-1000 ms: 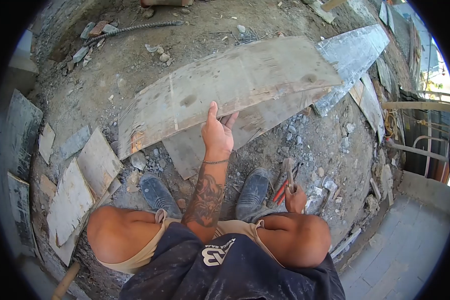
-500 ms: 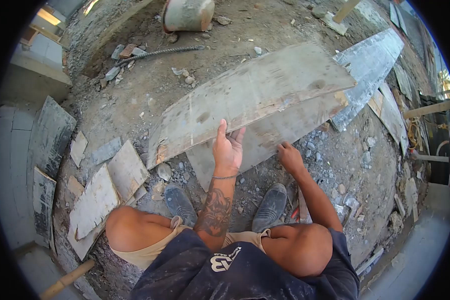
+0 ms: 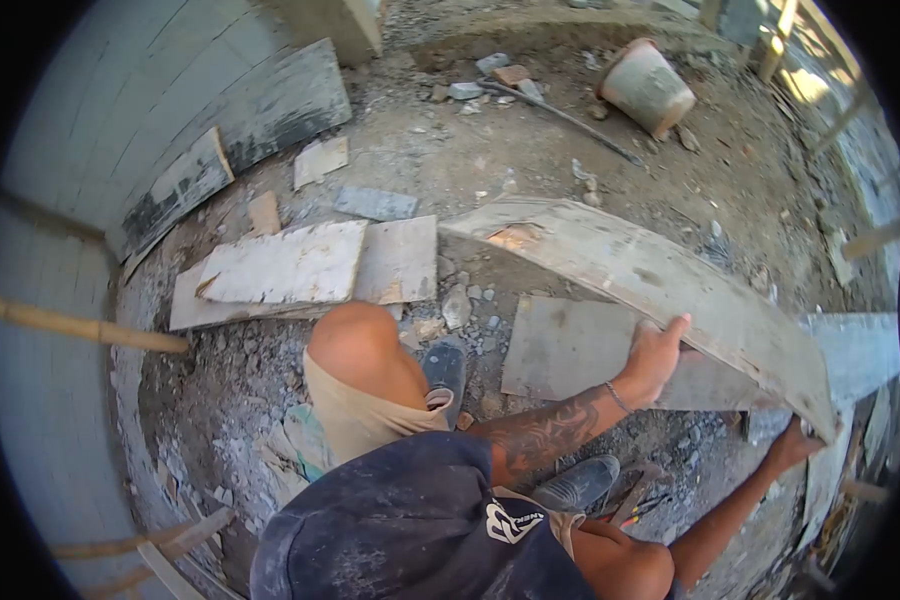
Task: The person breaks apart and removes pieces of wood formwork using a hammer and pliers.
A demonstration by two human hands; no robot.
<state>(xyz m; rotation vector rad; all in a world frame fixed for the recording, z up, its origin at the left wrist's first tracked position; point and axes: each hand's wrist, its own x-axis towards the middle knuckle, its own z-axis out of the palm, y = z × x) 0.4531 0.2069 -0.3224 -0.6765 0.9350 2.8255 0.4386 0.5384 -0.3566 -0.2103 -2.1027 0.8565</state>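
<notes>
A long, worn plywood board (image 3: 660,262) is lifted and tilted in front of me. My left hand (image 3: 656,362) is closed on its near long edge, thumb up along the top face and fingers underneath. At the board's right end, my right hand (image 3: 796,442) grips the near corner. Beneath the raised board, a second grey plywood sheet (image 3: 570,350) lies flat on the ground, partly covered by my left hand and the upper board. The raised board's left end is close to a stack of short boards (image 3: 285,262).
A tipped, cement-crusted bucket (image 3: 650,88) lies at the back right, near a dark rod (image 3: 570,118) and broken bricks (image 3: 512,75). Dark-stained panels (image 3: 270,105) lean on the left wall. A bamboo pole (image 3: 85,325) juts in from the left. Pliers (image 3: 632,515) lie near my boot (image 3: 578,484).
My view has swung left. The board is raised higher at its right end, and my right hand has moved from beside the lower sheet onto the upper board's right corner.
</notes>
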